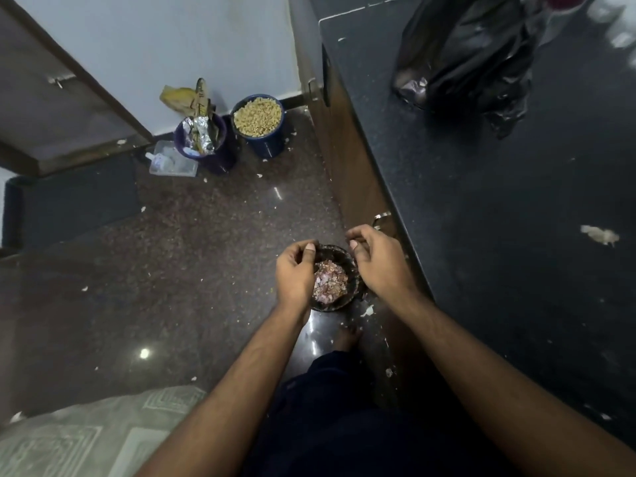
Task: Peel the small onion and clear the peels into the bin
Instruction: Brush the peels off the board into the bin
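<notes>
Both hands are held out over the floor (192, 256), beside the long edge of the dark worktop (481, 208). Between them, and lower, there is a small dark bin (347, 256) lined with black plastic, and pinkish onion peels (330, 280) lie inside it. The left hand (296, 273) is over the left rim of the bin with its fingers curled in and the thumb laid on them; I cannot tell if something is inside the fingers. The right hand (378, 259) is over the right rim, close to the worktop edge, and its thumb and fingertips are pressed together in a pinch; what they hold is too small to see. The small onion itself cannot be made out in the view. Small pale scraps lie on the floor around the bin, and one larger pale scrap (600, 234) lies on the worktop, well apart from the hands. A black plastic bag (475, 60) stands at the far end of the worktop. On the left side the floor is open up to the wall, where a blue bucket of yellow grains (258, 127) and a purple waste bin (210, 146) stuffed with foil and wrappers stand side by side. A pale mat (86, 438) covers the near left corner.
</notes>
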The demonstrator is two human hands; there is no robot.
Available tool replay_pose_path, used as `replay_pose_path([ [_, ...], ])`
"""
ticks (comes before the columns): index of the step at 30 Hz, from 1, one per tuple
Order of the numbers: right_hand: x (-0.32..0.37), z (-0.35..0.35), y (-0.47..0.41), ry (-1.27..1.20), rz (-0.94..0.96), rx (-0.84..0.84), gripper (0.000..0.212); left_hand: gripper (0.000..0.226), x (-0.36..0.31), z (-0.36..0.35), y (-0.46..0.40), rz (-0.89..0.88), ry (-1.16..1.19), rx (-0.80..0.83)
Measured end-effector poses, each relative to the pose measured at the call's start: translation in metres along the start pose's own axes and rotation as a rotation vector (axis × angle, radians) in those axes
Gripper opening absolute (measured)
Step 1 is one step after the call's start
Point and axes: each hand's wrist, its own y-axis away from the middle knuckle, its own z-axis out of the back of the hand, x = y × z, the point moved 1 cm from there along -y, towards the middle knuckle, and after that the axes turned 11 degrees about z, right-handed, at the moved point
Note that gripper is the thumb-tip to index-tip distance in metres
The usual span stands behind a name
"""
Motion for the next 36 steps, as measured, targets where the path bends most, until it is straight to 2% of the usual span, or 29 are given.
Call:
replay_pose_path([
  [4, 0.005, 0.032, 0.024, -0.010, 0.004, -0.101, 0.021, 0.018, -0.011, -0.026, 0.028, -0.069, 0.029, 0.055],
  [9, -0.002, 0.087, 0.078, -0.066, -0.009, -0.275, 0.021, 0.018, -0.016, -0.077, 0.089, -0.215, -0.047, 0.177],
  [18, -0.043, 0.166, 0.240, -0.017, -0.172, -0.573, 0.026, 0.021, 0.041, -0.164, 0.216, -0.397, -0.337, 0.539],
  [23, -0.065, 0.179, 0.328, -0.011, -0.306, -0.697, 0.029, 0.029, 0.092, -0.195, 0.271, -0.472, -0.481, 0.703],
  [27, -0.077, 0.182, 0.391, 0.030, -0.396, -0.785, 0.029, 0.025, 0.137, -0.207, 0.308, -0.510, -0.568, 0.822],
  [31, -0.081, 0.176, 0.449, 0.108, -0.464, -0.859, 0.033, 0.030, 0.177, -0.208, 0.347, -0.493, -0.660, 0.931],
  [36, -0.089, 0.162, 0.502, 0.251, -0.605, -0.873, 0.040, 0.047, 0.204, -0.201, 0.381, -0.775, -0.993, 1.024],
])
